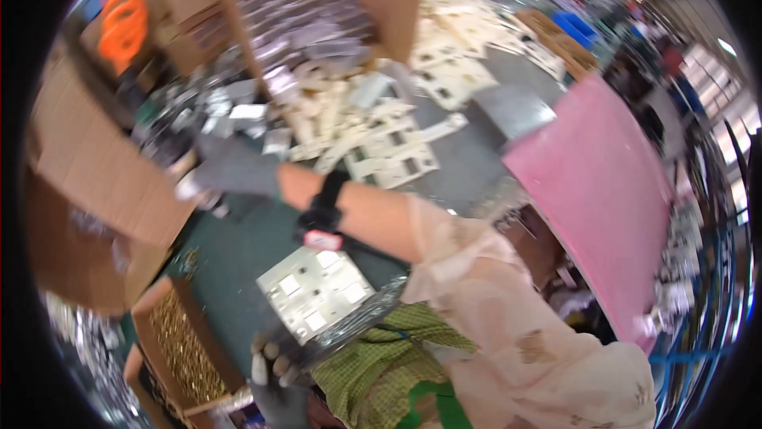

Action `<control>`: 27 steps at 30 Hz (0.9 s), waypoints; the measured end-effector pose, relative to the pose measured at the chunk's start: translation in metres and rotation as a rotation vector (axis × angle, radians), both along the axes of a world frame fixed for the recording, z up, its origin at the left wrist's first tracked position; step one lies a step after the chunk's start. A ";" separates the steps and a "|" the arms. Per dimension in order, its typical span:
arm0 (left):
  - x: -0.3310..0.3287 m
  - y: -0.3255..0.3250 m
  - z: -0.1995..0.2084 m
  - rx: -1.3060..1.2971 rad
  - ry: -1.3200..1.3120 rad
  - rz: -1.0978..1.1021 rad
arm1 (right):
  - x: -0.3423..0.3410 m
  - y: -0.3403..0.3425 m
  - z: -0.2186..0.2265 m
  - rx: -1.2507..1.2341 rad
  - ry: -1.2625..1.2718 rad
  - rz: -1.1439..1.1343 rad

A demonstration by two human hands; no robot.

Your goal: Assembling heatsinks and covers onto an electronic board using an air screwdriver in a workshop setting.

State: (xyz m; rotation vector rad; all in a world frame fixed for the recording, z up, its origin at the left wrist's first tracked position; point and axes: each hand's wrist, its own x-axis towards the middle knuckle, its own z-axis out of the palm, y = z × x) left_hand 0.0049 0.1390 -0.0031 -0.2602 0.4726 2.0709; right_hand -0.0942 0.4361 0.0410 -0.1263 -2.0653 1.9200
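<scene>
My right arm, with a black band on its wrist, reaches across to the left. My right hand [234, 165], in a grey glove, is over the table beside a cardboard flap [111, 159]; its fingers are smeared by motion, and whether they hold anything does not show. A pale flat plate [321, 290] with several square openings or white squares lies before me, near a strip of clear plastic wrap [365, 319]. My left hand [279, 389], also gloved with pale fingertips, is just below the plate's near corner. Its fingers look loosely bent and apart, with nothing visible in them.
A carton [176, 342] of small brass-coloured parts stands at the near left. Cream plastic pieces [389, 147] pile up farther back, before a tall box [393, 8] of stacked clear trays. Pink sheet material [595, 183] juts in from the right. An orange coiled hose [123, 16] hangs at the upper left.
</scene>
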 end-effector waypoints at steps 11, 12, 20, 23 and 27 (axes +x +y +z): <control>0.008 0.010 0.004 -0.159 0.127 -0.122 | 0.084 -0.026 0.074 -0.138 -0.106 0.176; 0.010 0.013 0.007 -0.250 0.147 -0.106 | 0.092 -0.034 0.075 -0.225 -0.072 0.192; 0.024 0.015 0.001 -0.019 0.164 -0.210 | 0.127 -0.093 0.061 -0.441 0.302 0.082; 0.031 0.008 -0.003 -0.161 0.165 -0.183 | 0.133 -0.100 0.052 -0.405 0.277 0.133; 0.032 0.003 0.000 -0.139 0.003 -0.200 | 0.134 -0.110 0.046 -0.505 0.383 0.104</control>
